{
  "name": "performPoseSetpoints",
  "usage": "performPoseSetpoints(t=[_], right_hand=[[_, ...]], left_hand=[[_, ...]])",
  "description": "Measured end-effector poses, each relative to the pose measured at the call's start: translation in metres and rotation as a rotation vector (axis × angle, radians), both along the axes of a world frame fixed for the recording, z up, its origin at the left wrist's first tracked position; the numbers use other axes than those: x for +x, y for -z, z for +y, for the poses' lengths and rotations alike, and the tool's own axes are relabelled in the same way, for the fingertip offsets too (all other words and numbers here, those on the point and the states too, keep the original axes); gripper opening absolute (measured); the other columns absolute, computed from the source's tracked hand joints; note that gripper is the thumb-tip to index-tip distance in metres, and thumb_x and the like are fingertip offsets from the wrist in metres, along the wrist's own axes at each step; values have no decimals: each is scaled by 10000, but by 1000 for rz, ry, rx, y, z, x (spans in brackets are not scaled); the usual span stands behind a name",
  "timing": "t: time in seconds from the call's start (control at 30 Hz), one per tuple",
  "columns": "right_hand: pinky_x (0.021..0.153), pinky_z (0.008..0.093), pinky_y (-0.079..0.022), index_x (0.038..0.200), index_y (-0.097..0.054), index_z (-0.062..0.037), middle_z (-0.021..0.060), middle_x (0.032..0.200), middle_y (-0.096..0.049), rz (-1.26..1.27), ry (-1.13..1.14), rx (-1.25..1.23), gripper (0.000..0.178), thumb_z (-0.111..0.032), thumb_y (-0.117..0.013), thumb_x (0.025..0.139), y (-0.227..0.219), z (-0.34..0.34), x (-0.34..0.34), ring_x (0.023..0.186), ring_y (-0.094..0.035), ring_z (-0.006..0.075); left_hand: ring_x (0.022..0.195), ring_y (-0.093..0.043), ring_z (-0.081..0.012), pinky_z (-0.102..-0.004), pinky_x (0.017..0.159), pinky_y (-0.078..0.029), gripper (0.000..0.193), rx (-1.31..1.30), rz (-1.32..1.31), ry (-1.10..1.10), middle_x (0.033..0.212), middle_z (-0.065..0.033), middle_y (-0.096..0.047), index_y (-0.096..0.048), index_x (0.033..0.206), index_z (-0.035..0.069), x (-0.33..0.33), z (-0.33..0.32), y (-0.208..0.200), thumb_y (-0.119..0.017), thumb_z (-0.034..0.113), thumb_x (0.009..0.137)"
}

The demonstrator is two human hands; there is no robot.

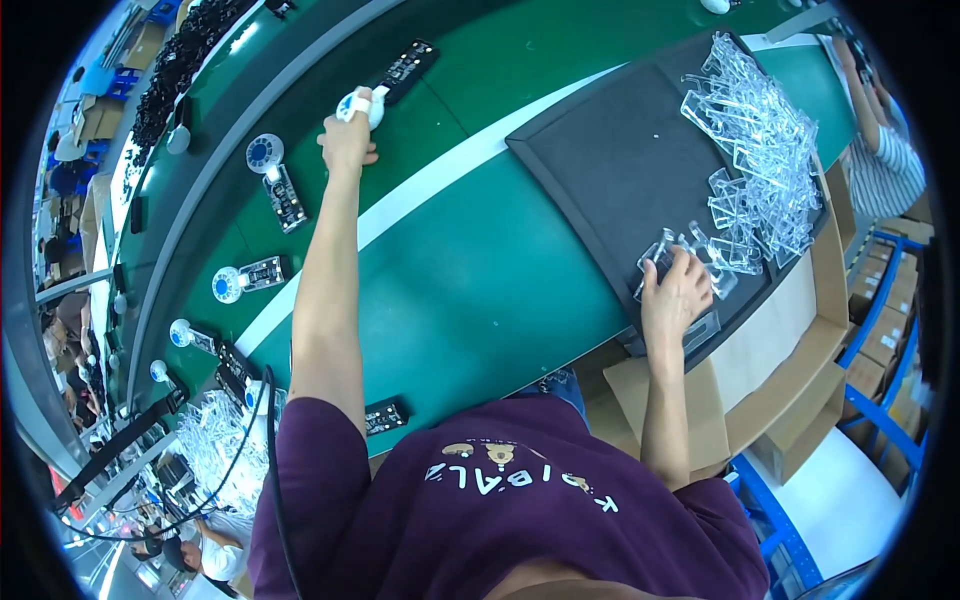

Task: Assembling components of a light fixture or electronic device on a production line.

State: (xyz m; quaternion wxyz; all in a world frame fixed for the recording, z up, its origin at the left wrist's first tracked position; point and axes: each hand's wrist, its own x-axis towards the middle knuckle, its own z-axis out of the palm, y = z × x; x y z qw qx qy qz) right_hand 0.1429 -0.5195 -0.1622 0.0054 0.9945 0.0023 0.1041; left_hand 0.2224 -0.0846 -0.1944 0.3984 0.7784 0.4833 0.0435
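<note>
My left hand [346,146] reaches out over the green belt, its fingers closed round the white round head [376,106] of a part. A black circuit board [406,68] extends from that head, away from me. Over the dark tray [600,140], my right hand [676,300] rests with bent fingers on some clear plastic pieces [655,255] at the near side. Its thumb stands apart from the fingers, and whether it grips a piece is hidden. A big heap of similar clear plastic pieces [760,140] lies on the tray's right part.
More parts with round heads and boards [285,198] lie along the belt at left. One black board [385,416] lies near my body. A cardboard box [720,400] stands below the tray, beside a blue rack [870,320]. A person in a striped shirt [885,170] is at far right.
</note>
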Motion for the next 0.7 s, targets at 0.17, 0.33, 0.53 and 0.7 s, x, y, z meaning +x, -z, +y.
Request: performPoseSetpoints(t=[0.17, 0.33, 0.53, 0.7], right_hand=[[918, 466, -313, 1130, -498, -92, 97, 1039, -541, -72, -99, 105, 445, -162, -672, 726, 3, 15, 15, 1043, -479, 264], [957, 467, -296, 1172, -488, -87, 90, 1061, -553, -55, -237, 192, 476, -113, -643, 723, -5, 28, 24, 1030, -489, 256], [886, 375, -402, 1178, -507, -35, 83, 1124, -559, 177, -268, 727, 419, -154, -617, 792, -7, 14, 82, 988, -527, 196], [774, 293, -466, 1205, -493, -3, 116, 1097, -585, 244, -146, 1714, 404, -170, -583, 848, -42, 54, 87, 919, -580, 191]], left_hand=[[865, -601, -272, -346, 670, -503, 854, 315, -255, 38, 1034, -201, -553, -373, 1242, -8, -3, -9, 21, -764, 453, 639], [1014, -509, -306, -414, 840, -421, 785, 535, -427, 176, 1082, -207, -525, -422, 1188, -2, -45, -26, -50, -808, 371, 615], [888, -551, -207, -327, 742, -454, 640, 323, -889, 59, 1025, -113, -557, -472, 1113, 8, -106, -2, -91, -792, 319, 654], [847, -547, -146, -274, 706, -451, 582, -430, -1160, -147, 966, -82, -567, -480, 1114, 6, -171, -2, -93, -768, 284, 691]])
